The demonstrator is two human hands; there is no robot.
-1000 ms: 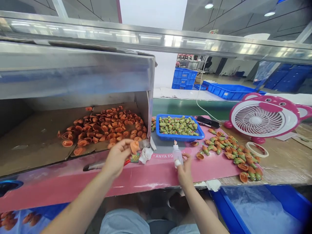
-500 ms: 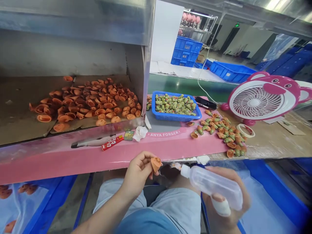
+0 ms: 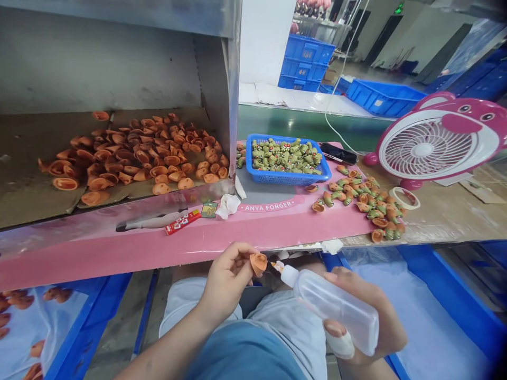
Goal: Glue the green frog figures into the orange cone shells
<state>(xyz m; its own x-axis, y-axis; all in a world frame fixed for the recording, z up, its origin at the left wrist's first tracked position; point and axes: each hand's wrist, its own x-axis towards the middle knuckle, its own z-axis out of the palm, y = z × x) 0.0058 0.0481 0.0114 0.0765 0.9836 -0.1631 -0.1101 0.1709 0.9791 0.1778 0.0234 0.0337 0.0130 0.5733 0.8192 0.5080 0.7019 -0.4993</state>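
Below workbench (image 3: 222,244): cap (image 3: 258,262), bottle (image 3: 336,309) in hands (image 3: 226,279) (image 3: 370,319)

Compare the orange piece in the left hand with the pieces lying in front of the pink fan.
The small orange cup-shaped piece is plain orange; the orange-and-green pieces mostly carry green parts. The cup-shaped piece is single, pinched in the left hand, with the clear squeeze bottle pointed at it; the orange-and-green pieces lie loose in a cluster on the worktop. Both show an orange cup shape.

Small orange cup-shaped piece (image 3: 258,262) is pinched over the lap, opening turned toward clear squeeze bottle (image 3: 335,307), held tilted, whose nozzle tip touches it.
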